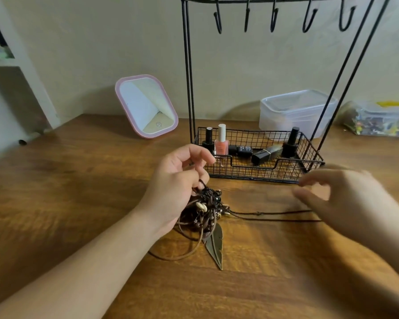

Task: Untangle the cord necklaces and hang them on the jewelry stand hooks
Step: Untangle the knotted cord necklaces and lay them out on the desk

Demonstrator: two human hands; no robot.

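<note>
My left hand [179,180] is at the top of the tangle [204,211], a dark knot of brown cords with beads and a pale shell caught in it. My fingers are curled, pinching a bit of cord at the upper edge of the knot. The tangle lies on the tabletop [78,192] just in front of the stand [258,157], and a bronze feather pendant [214,246] sticks out from under it toward me, flat on the wood. A lighter brown loop trails out below the knot.

Two thin dark strands [274,216] run from the tangle off to the right, stretched nearly straight and low over the tabletop, and end at my right hand [346,203]. That hand is blurred; the fingers look loosely bent, and the strands reach it at the lower fingers, but I cannot tell whether they are pinched or only lie against it. My two hands are well apart, with the strands between them.

The stand is black wire, with a basket at its base holding several nail polish bottles [221,143], one peach with a white cap, the others dark. The hooks [274,17] along its top bar all hang bare. Left of the stand a pink-framed mirror [146,107] leans tilted near the wall. Behind the basket sits a clear plastic box [297,111], and a bag [378,120] of small colourful bits lies at the far right.
</note>
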